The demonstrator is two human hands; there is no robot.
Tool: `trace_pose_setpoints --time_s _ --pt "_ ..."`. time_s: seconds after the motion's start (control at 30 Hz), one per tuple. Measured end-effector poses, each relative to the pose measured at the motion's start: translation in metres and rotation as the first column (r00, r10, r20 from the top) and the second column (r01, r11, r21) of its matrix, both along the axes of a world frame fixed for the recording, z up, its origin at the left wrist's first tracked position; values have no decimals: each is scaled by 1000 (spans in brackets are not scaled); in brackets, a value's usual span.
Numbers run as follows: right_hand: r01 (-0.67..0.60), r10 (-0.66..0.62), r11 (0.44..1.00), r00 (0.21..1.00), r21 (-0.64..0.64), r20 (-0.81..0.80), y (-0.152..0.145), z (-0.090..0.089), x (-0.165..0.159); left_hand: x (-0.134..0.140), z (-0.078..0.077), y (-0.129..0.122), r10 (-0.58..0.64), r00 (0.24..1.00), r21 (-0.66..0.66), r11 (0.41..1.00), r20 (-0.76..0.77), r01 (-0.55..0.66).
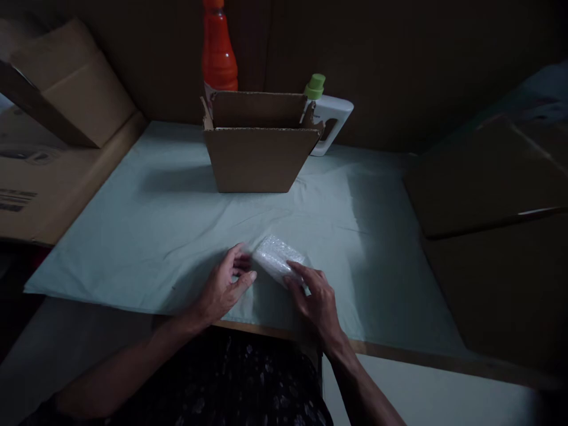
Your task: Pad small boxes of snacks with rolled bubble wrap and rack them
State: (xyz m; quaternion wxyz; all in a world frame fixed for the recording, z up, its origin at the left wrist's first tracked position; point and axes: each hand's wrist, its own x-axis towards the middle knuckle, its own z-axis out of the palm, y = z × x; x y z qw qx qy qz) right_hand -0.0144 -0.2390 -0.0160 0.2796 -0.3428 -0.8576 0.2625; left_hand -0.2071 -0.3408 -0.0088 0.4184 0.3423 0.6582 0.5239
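Note:
A small bundle of clear bubble wrap (276, 255) is low over the pale green cloth, near the table's front edge; what is inside it cannot be made out. My right hand (314, 293) grips the bundle's right end between thumb and fingers. To the left, my left hand (229, 281) has its fingers and thumb apart, close to the bundle's left end, with nothing held. Beyond both hands stands an upright cardboard box (261, 160) with its top flaps raised; its inside is mostly hidden.
Behind the box are a bottle of orange-red liquid (219, 56) and a white handled jug with a green cap (333, 112). Cardboard boxes (75, 83) line the left side, and a large dark box (483, 177) stands on the right. The cloth (177, 219) is wrinkled.

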Motion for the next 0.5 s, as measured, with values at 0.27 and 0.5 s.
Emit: trace_pose_setpoints --time_s 0.27,0.5 --pt "-43 0 923 994 -383 -112 -8 14 -3 22 -2 1 111 861 -30 993 497 -111" --pt "-166 50 816 975 -554 -218 4 8 5 23 -5 6 15 931 76 996 364 -46"
